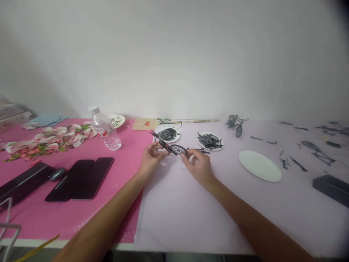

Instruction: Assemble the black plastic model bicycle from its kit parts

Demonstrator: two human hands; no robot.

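A small black model bicycle frame (164, 145) is pinched in my left hand (151, 157), above the pale sheet on the table. My right hand (198, 164) grips a spoked toy wheel (178, 149) by its rim, thumb and fingers on its right side. The wheel sits against the right end of the frame; whether it is fastened there I cannot tell. Behind my hands are a white plate of black wheels and parts (178, 138) and a second such plate (198, 137). A thin black part (205, 151) lies just beyond my right fingers.
An assembled model bicycle (235, 123) stands near the wall. A white plate (260, 166) and scattered black parts (298, 164) lie to the right. On the pink left side are a water bottle (105, 129), artificial petals (54, 138), two phones (92, 178) and a dark case (25, 182).
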